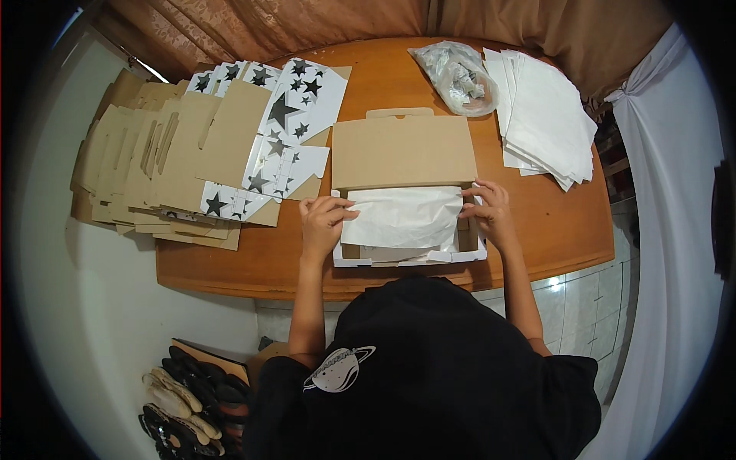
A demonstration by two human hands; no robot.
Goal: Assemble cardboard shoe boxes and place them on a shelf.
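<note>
An open cardboard box sits in front of me with its brown lid raised toward the far side and a white outer rim. A sheet of white tissue paper spans the inside of the box, slightly creased. At its left edge my left hand is closed, pinching the paper between thumb and fingers. My right hand pinches the paper's right edge, beside the box's right wall. Below the sheet, near the front wall, more pale paper shows; whatever else lies under it is hidden.
Flattened cardboard boxes, some with black stars on white, are piled at the table's left. A clear plastic bag and a stack of white paper sheets lie far right. Several shoes rest at the lower left.
</note>
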